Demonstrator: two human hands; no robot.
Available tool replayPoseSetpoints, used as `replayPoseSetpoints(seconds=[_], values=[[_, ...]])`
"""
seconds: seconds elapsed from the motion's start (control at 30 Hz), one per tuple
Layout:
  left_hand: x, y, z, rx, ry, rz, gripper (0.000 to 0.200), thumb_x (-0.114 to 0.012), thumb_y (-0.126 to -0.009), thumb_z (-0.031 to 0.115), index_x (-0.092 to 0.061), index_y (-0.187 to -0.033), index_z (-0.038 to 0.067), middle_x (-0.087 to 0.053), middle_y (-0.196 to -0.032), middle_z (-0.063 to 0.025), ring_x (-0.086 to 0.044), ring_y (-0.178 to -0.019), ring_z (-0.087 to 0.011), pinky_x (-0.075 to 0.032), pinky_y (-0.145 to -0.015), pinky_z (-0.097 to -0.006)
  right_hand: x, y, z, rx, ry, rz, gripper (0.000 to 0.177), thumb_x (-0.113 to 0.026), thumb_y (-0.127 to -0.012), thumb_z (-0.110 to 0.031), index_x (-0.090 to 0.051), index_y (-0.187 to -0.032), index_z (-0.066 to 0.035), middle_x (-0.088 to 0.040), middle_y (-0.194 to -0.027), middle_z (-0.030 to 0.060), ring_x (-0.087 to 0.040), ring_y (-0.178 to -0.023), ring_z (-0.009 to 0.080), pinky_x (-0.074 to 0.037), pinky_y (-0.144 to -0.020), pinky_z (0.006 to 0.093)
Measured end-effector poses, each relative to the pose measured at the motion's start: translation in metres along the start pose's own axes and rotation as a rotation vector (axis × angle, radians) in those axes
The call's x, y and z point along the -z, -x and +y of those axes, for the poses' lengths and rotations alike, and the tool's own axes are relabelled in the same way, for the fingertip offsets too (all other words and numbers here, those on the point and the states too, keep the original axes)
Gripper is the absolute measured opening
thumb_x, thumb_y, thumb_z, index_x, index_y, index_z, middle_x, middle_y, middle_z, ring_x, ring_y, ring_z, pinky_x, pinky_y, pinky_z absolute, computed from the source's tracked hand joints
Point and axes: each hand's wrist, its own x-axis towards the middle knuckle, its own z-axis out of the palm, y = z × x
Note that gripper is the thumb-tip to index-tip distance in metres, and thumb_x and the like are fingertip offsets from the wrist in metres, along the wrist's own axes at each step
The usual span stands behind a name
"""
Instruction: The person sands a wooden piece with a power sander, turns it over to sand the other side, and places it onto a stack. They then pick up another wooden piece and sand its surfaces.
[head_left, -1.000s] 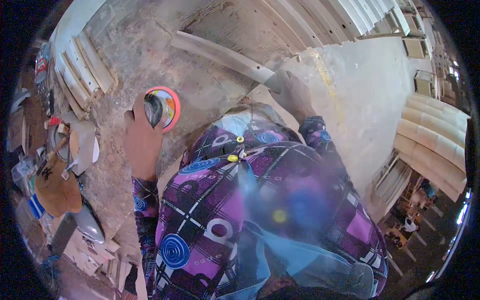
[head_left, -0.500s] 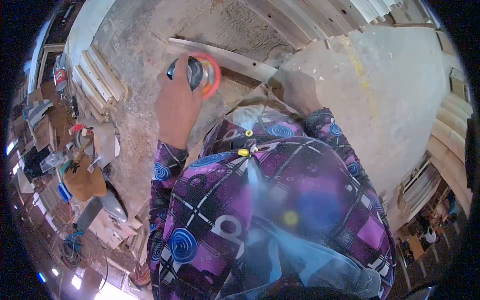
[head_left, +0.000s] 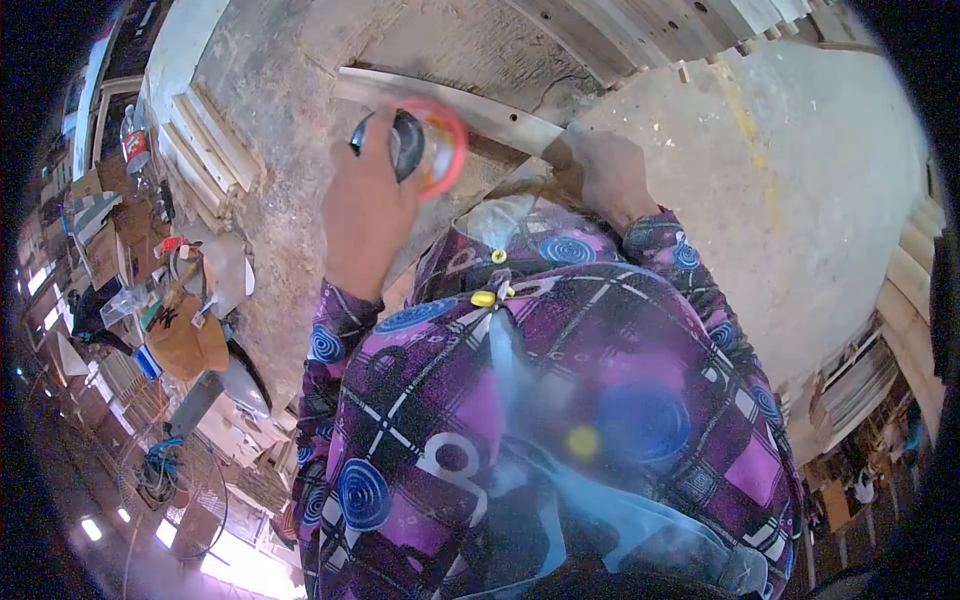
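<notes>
My left hand is wrapped round a dark round tool with a blurred red-orange disc edge. The tool is at the left part of a pale wooden strip, which has a small dark hole near its right end. At that right end, my right hand has its fingers closed on the strip. The strip lies slanting in front of my patterned purple clothing. Whether the disc touches the wood cannot be made out.
Stacked wooden pieces lie at the left, and a row of boards at the top. A bottle, a brown cap and a wire fan guard are at the left. More boards stand at the right.
The tool in my left hand has shifted slightly right along the strip. My right hand stays at the strip's right end. The whole view has shifted a little.
</notes>
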Motion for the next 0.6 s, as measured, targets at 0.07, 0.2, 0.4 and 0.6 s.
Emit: replayPoseSetpoints(seconds=[0.07,0.2,0.4,0.6], values=[[-0.005,-0.001,0.002,-0.014,-0.017,-0.014,0.069,-0.073,-0.082,0.026,-0.041,-0.143,0.021,-0.054,-0.111,-0.0269,-0.063,-0.094,-0.0470,-0.053,-0.077,-0.0495,-0.003,0.000,0.001,0.011,-0.020,0.015,0.026,-0.068,-0.078,-0.023,-0.061,-0.099,-0.010,-0.068,-0.086,0.0174,-0.066,-0.084,0.0394,-0.051,-0.071,0.0495],[-0.001,-0.012,-0.010,0.003,-0.006,0.007,0.069,-0.073,-0.082,0.025,-0.040,-0.144,0.022,-0.053,-0.111,-0.0267,-0.063,-0.093,-0.0468,-0.053,-0.077,-0.0493,0.004,-0.003,-0.003,-0.034,0.050,-0.040,0.028,-0.069,-0.076,-0.025,-0.061,-0.098,-0.010,-0.068,-0.086,0.0168,-0.066,-0.084,0.0394,-0.052,-0.071,0.0486],[-0.002,-0.002,-0.003,-0.014,-0.054,-0.024,0.072,-0.072,-0.083,0.026,-0.038,-0.146,0.022,-0.053,-0.111,-0.0263,-0.063,-0.092,-0.0461,-0.053,-0.077,-0.0497,-0.002,0.000,0.004,-0.003,0.023,0.008,0.027,-0.070,-0.076,-0.025,-0.062,-0.096,-0.009,-0.068,-0.086,0.0167,-0.066,-0.085,0.0387,-0.052,-0.071,0.0482],[-0.002,-0.017,-0.015,-0.004,0.001,0.031,0.073,-0.073,-0.082,0.025,-0.037,-0.146,0.024,-0.054,-0.108,-0.0263,-0.063,-0.090,-0.0460,-0.053,-0.075,-0.0495,-0.002,-0.002,0.002,-0.015,-0.035,-0.013,0.025,-0.071,-0.075,-0.027,-0.063,-0.094,-0.012,-0.068,-0.087,0.0149,-0.066,-0.085,0.0381,-0.052,-0.071,0.0483]])
